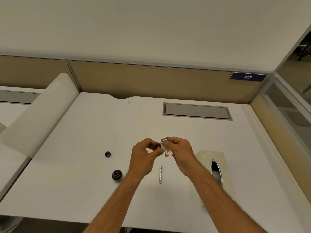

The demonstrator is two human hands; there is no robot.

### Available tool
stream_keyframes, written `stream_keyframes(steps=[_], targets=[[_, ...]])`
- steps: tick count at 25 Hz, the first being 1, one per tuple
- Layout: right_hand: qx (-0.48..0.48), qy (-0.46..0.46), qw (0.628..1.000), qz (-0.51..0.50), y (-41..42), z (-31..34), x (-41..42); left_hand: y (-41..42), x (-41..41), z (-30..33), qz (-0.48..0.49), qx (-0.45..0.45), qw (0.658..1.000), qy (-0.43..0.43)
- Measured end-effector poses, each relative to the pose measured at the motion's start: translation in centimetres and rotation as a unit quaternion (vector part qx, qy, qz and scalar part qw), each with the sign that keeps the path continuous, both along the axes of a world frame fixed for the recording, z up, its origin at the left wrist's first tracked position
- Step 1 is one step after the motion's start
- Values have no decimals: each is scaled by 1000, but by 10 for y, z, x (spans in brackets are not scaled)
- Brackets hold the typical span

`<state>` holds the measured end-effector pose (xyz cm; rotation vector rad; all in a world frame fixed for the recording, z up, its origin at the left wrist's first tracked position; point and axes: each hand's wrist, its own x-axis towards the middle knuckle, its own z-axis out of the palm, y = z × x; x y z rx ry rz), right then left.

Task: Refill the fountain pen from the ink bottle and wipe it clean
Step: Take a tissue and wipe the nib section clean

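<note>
White tissue (167, 151) gripped by right hand (179, 150), left hand (143, 157) pinching 1 pen part, 1 ink bottle (117, 175).

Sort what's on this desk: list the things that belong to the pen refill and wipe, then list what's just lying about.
Part of the job:
ink bottle, open
bottle cap, lying apart from it
metal pen piece on the desk
tissue in the right hand
small pen part, mostly hidden, pinched by the left hand
tissue box

Just there:
cable hatch
217 sign
</note>
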<state>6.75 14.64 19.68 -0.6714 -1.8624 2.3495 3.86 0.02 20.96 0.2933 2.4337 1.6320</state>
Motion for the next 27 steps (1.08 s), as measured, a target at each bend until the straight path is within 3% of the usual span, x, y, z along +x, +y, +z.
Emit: stream_keyframes(steps=[6, 16, 21, 27], targets=[[-46, -18, 998, -33, -10, 12, -5, -8, -5, 3, -9, -31, 999, 24], [-39, 0, 997, -61, -8, 23, -12, -19, -14, 6, -17, -21, 1000, 9], [-135, 43, 979, -145, 8, 21, -16, -25, -21, 12, -4, 94, 991, -100], [-111, 67, 987, -98, -6, 27, -13, -24, -25, 18, -8, 129, 983, -133]])
